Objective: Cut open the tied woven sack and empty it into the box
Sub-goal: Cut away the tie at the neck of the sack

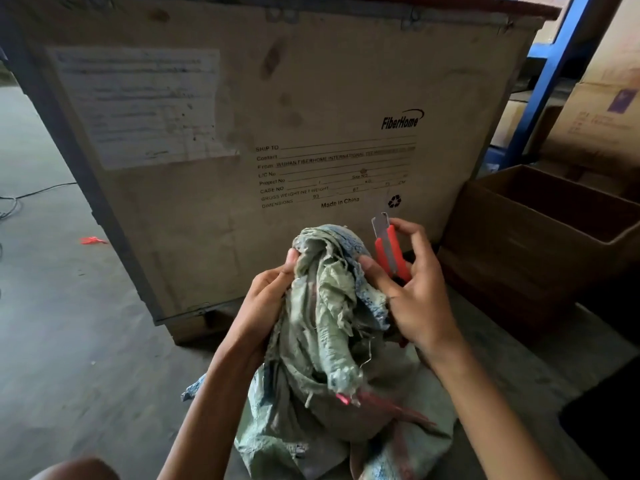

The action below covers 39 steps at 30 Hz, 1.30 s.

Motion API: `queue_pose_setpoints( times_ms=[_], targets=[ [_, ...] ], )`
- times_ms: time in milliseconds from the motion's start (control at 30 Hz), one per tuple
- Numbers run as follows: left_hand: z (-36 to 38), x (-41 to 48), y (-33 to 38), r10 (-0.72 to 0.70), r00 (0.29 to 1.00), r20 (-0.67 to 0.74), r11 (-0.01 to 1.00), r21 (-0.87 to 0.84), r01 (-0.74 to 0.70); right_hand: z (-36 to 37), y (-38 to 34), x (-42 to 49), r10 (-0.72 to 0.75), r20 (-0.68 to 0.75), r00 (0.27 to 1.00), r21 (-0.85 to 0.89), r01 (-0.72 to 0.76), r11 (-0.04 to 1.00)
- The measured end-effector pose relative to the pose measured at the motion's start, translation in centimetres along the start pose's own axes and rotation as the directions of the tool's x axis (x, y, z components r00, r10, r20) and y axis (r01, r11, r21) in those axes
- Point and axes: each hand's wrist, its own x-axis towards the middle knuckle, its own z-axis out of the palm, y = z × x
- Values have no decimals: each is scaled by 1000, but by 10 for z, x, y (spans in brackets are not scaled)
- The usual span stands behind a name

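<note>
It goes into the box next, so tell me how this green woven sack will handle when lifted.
The woven sack is probably floppy: its neck crumples into folds in the left hand. Its frayed edges suggest it may tear under load. Weight cannot be told.

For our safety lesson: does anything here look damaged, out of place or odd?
The woven sack is frayed at its bunched top; the right hand holds the red knife, blade out, while pinching the sack. A red scrap lies on the floor.

Sack (pixel 329 323) on floor before crate (pixel 277 133); box (pixel 540 237) right of crate.
</note>
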Motion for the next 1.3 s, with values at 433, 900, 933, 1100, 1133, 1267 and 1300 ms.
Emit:
queue_pose_setpoints(
  times_ms=[433, 900, 933, 1100, 1133, 1267, 1300],
  targets=[
    [-3, -3, 6, 73, 994, -77, 941, 335, -43, 26, -18, -3, 334, 50, 941, 273, -335, 902],
    [-45, 6, -12, -47, 996, -73, 935, -354, 19, 40, -4, -10, 139, 75, 987, 151, -149, 977],
    [-43, 6, -10, -27, 995, -95, 942, -335, -7, 44, -2, -15, 118, 90, 989, 115, -128, 985],
    [-27, 7, -2, -27, 985, -169, 966, -257, -18, 53, -4, -31, -11, 104, 994, -99, 21, 995],
    [-27, 9, -3, -24, 979, -203, 969, -244, -27, 52, -3, -31, -59, 104, 993, -164, 76, 984],
    [-21, 10, -6, 16, 973, -229, 977, -205, -64, 53, -4, -33, -284, 85, 955, -466, 290, 836],
    [-21, 11, -7, 19, 973, -229, 975, -210, -68, 55, -3, -34, -297, 83, 951, -501, 297, 813]
  ],
)
